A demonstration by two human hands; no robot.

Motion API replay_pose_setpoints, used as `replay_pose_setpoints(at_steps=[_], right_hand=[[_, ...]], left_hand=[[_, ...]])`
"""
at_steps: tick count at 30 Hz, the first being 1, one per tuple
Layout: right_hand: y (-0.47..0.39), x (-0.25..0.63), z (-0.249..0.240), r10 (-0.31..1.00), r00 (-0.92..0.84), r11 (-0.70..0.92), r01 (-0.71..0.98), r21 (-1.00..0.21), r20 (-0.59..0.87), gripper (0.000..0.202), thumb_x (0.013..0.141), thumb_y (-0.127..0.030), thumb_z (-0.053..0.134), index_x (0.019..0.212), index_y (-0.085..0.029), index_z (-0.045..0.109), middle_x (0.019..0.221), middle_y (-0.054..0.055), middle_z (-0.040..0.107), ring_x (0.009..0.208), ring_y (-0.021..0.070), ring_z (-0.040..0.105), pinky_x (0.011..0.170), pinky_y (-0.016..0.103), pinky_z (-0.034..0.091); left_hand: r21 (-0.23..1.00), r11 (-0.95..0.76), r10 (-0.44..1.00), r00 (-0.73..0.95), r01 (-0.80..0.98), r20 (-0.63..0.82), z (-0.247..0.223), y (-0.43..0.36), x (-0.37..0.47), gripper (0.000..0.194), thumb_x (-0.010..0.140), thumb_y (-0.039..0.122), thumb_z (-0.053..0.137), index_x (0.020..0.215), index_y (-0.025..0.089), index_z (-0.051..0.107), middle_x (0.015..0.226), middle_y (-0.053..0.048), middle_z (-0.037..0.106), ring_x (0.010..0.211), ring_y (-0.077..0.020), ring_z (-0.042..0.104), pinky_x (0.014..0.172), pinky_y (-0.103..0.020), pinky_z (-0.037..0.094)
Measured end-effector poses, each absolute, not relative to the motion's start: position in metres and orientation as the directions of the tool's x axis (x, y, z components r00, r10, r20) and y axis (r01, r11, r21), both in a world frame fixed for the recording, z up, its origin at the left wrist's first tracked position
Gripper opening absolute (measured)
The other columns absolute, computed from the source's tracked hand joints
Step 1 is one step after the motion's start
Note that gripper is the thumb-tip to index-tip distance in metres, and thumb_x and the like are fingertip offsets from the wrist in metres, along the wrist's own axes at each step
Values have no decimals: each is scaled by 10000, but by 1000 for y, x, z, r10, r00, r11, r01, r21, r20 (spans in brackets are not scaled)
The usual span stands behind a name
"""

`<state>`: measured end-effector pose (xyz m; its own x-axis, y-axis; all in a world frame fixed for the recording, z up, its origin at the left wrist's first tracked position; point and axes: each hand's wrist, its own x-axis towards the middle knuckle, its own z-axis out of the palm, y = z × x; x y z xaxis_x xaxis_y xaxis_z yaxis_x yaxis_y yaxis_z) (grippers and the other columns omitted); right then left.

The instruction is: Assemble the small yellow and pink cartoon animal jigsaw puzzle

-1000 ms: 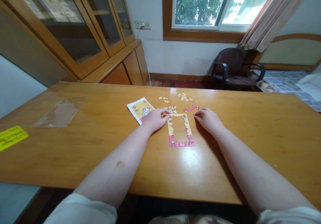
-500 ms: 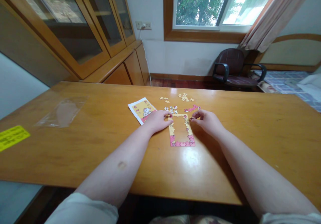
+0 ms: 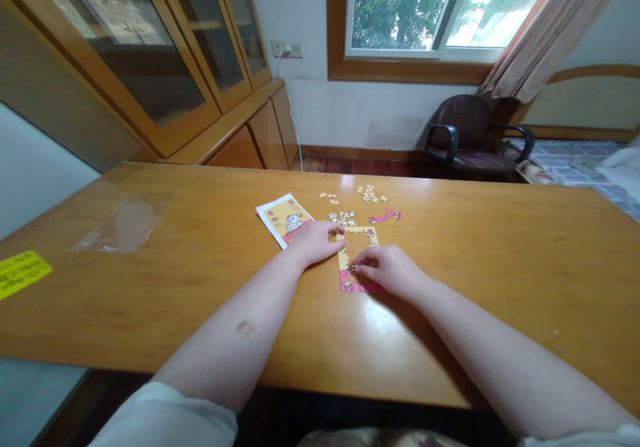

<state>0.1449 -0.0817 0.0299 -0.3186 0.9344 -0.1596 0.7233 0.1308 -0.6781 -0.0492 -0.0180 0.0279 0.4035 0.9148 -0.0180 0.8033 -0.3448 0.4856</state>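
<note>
A rectangular puzzle frame [image 3: 343,260], yellow above and pink below, lies on the wooden table [image 3: 210,233]. My left hand [image 3: 320,240] rests at its upper left edge, fingers apart, holding nothing. Over the frame's lower part is my right hand [image 3: 387,267], pinching a small puzzle piece [image 3: 353,269] near the inner left side; this hand hides much of the frame's right side. Just beyond the frame lie white pieces [image 3: 344,218] and pink pieces [image 3: 386,216]. Partly under my left hand is the printed picture [image 3: 280,217].
Yellow pieces lie in two groups farther back, one small [image 3: 329,197] and one larger [image 3: 371,194]. A clear plastic bag [image 3: 130,223] and a yellow label [image 3: 23,273] are at the left. Behind the table stands a chair [image 3: 463,130].
My right hand has moved left and nearer to me, from outside the frame's right edge to over its lower inside, with the piece in its fingers. My left hand has hardly moved.
</note>
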Motion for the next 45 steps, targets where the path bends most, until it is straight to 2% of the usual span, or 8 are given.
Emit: replay_pose_setpoints(at_steps=[8,14,34,39,45], right_hand=[[-84,140,28,926,-335,150,746,-649,-172,144,793,-291,633,882,-265,743,826,-3,742,718,144,652,659,242,470],[-84,138,29,926,-357,221,775,-591,-121,155,800,-269,622,896,-241,741,897,37,729,800,173,644,734,273,475],[-84,137,25,927,-365,259,786,-561,-84,166,813,-215,606,925,-207,729,943,61,691,852,173,632,810,288,478],[-86,141,27,907,-420,362,769,-527,10,189,820,-207,560,887,-225,735,939,47,678,842,168,631,809,285,477],[-89,145,32,849,-528,474,757,-450,7,273,791,-167,522,929,-224,752,934,49,659,813,165,619,777,274,473]], left_hand=[[469,-365,904,426,804,-28,24,-16,-50,367,749,438,623,1068,271,694,884,-26,703,835,-200,633,765,-289,463],[466,-354,908,417,811,-38,25,-16,-50,366,746,441,628,1067,277,692,881,-23,703,846,-204,635,776,-287,460],[475,-352,907,419,806,-39,24,-16,-50,374,747,437,625,1076,271,687,869,-28,696,837,-203,629,760,-290,459],[479,-348,908,417,806,-43,25,-16,-50,375,746,437,622,1074,267,688,863,-28,695,837,-205,630,752,-290,461],[478,-363,904,426,799,-25,22,-15,-51,361,747,445,615,1060,279,687,867,-17,696,824,-201,630,741,-290,460]])
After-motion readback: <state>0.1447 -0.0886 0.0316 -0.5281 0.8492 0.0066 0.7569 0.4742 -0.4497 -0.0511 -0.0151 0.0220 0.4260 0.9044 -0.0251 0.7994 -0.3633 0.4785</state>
